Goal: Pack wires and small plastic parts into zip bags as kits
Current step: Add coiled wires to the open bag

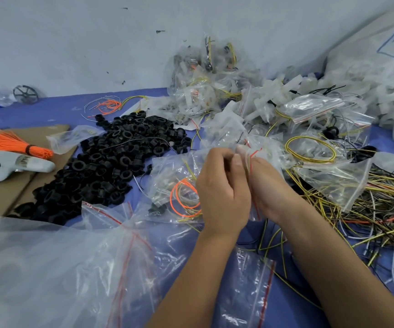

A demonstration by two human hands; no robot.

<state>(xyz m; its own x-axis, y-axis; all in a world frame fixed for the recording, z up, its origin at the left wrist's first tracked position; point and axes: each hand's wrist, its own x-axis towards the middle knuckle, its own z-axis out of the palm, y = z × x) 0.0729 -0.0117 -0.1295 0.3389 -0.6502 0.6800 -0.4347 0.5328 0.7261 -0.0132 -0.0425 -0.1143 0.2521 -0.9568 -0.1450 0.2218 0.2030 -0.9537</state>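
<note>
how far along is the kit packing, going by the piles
Done: a heap of filled bags at the back. In hand: left hand and right hand both pinch one zip bag. Left: a big pile of black rings, loose wires, empty bags.

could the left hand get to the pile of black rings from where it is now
Probably yes. The black rings lie just left of the left hand, with only flat bags between. But that hand is pinching a zip bag together with the right hand, so it must let go first.
</note>
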